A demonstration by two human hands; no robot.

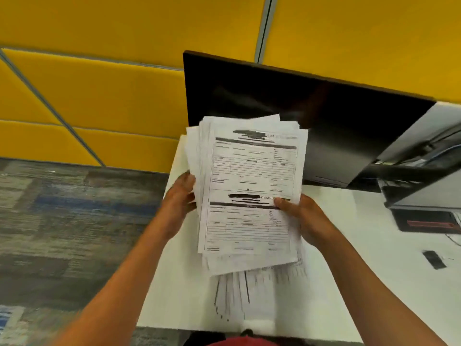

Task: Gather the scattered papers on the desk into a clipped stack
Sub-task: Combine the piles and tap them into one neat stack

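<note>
Two hands hold one uneven stack of papers [252, 191] at frame centre above the white desk [361, 258] | left hand [178, 199] grips its left edge, fingers hidden behind | right hand [303, 218] pinches right edge, thumb on top | print blurred, headings blacked out | dark monitor [324, 116] behind, partly covered | small black object [434, 259] at right, indistinct
</note>
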